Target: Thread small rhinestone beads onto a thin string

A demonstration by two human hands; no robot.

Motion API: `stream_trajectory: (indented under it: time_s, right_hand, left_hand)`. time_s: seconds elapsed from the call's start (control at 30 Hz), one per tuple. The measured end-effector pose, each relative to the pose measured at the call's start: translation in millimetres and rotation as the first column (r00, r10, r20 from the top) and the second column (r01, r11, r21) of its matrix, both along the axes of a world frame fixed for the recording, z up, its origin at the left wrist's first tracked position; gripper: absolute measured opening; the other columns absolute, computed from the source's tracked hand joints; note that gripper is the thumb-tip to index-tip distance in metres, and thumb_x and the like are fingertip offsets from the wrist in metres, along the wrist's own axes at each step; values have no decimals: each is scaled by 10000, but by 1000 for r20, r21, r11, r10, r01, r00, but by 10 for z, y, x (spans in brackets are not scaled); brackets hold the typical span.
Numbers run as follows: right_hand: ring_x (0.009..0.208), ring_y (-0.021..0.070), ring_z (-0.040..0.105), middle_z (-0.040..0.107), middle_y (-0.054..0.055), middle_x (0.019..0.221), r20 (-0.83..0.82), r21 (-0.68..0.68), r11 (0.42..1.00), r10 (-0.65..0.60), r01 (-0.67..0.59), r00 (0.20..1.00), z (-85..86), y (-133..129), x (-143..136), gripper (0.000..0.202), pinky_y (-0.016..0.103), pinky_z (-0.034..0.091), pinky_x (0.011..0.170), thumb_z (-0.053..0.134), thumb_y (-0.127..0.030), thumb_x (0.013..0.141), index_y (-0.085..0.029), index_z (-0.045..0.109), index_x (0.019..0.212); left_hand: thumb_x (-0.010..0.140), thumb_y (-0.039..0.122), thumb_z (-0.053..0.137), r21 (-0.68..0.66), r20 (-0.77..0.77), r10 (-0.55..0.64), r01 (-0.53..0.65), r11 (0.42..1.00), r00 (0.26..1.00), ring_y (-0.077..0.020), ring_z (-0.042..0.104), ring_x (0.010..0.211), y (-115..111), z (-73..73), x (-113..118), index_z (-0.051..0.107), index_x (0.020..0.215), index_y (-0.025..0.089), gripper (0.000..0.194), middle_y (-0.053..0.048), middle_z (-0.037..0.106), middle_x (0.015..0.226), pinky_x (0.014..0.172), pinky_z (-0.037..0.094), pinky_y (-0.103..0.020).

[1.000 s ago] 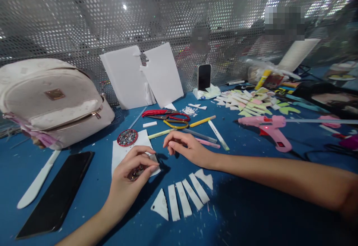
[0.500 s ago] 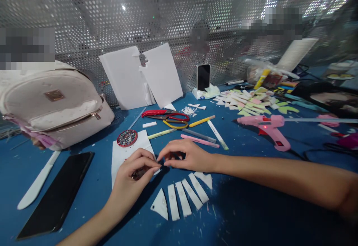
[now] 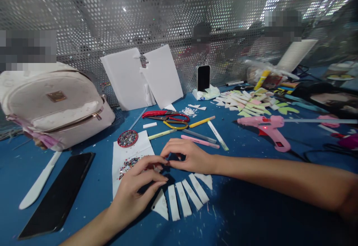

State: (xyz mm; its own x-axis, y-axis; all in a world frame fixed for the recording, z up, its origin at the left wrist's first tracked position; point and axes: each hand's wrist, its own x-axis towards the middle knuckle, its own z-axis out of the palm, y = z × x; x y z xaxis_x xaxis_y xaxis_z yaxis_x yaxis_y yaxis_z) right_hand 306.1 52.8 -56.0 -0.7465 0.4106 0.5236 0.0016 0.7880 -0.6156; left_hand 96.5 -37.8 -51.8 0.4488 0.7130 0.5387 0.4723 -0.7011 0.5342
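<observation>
White cut pieces (image 3: pixel 183 199) lie fanned on the blue table (image 3: pixel 237 216), nearer than the right hand (image 3: pixel 190 156). The left hand (image 3: pixel 140 186) curls with thumb and fingers apart; whether the right pinches anything, I cannot tell. Beyond, lettering on the pink marker (image 3: pixel 200 141) and backpack plate (image 3: pixel 56 96) is too small to read.

Ref glue gun (image 3: pixel 270 125): open tabletop (image 3: pixel 247 141) left of its handle. Blockers: cut strips (image 3: pixel 246 100) behind, white marker (image 3: pixel 218 135) left, right forearm (image 3: pixel 268 168) in front, cable (image 3: pixel 300 157) off handle base.
</observation>
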Motion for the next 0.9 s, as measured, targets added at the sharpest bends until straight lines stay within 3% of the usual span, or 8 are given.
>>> stream_trajectory:
  time_s: [0.1, 0.3, 0.53, 0.9]
  right_hand:
    - [948, 180, 618, 717, 60, 968, -2, -17, 1000, 10, -10, 1000, 16, 4, -3, 155, 321, 496, 834, 600, -77, 896, -162, 689, 990]
    - [986, 164, 619, 720, 60, 1069, -8, -87, 996, -20, 20, 1000, 23, 8, -4, 273, 255, 480, 658, 550, -69, 919, -182, 690, 1124]
    - [1066, 181, 631, 723, 67, 1122, -48, -42, 999, -20, 18, 999, 12, 16, -7, 318, 393, 493, 949, 533, -50, 916, -199, 695, 1144]
    - [1119, 166, 626, 719, 67, 1138, -103, -72, 997, -20, 13, 994, 4, 32, -9, 390, 395, 478, 1004, 487, 20, 896, -192, 694, 1149]
  left_hand:
    - [893, 65, 621, 21, -22, -8, 8, 1000, 1000, -191, 672, 995, -11, -5, -9, 712, 910, 204, 167, -92, 690, 1165, 839, 549, -309]
    - [900, 57, 603, -12, -2, -23, 23, 1000, 1000, -185, 713, 974, -13, 3, -2, 702, 916, 190, 167, -101, 742, 1099, 827, 579, -294]
    - [897, 53, 608, -30, 9, -25, 25, 999, 1000, -183, 726, 958, -12, 9, 13, 705, 907, 192, 170, -88, 762, 1056, 826, 589, -285]
    - [905, 43, 594, -45, -26, -73, 72, 996, 997, -189, 703, 1015, -11, -23, -7, 686, 950, 195, 183, -84, 744, 1103, 869, 573, -322]
